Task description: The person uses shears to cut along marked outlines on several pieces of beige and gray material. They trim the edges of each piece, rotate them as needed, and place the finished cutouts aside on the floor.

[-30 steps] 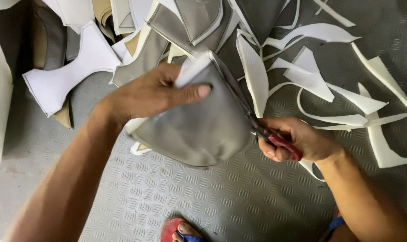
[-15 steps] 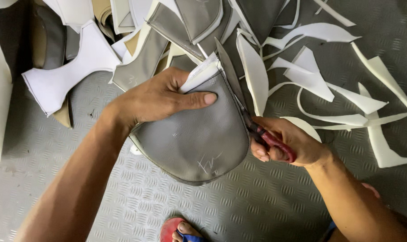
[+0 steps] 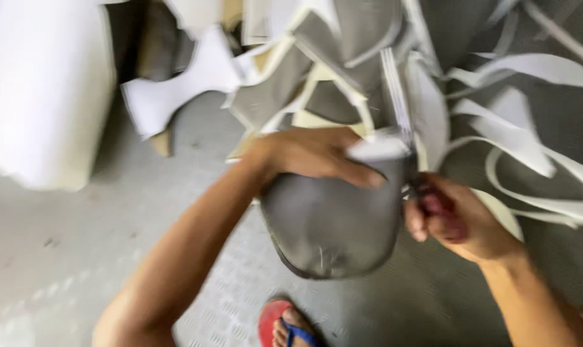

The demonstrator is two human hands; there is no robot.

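Blurred throughout, so edges smear and small detail is lost. Hard to make out the blades of the red-handled scissors [image 3: 440, 209]: only a patch of red handle peeks from inside the right hand [image 3: 461, 222], fingers curled tight around it (whether the blades stand apart or together cannot be told). Partly covered too, the rounded grey fabric panel [image 3: 333, 222]: top edge tucked beneath the left hand [image 3: 311, 154], whose fingers lie flat and together across it, thumb underneath out of sight, pinching the piece with a white backing layer [image 3: 378, 149] showing just past the fingertips. Hanging below those fingers, the panel's curved bottom; right edge touching the scissor hand. Beyond the fingertips, a jumble of white offcut strips [image 3: 529, 151]. Cut off at the bottom edge, a foot in a red flip-flop [image 3: 288, 324].
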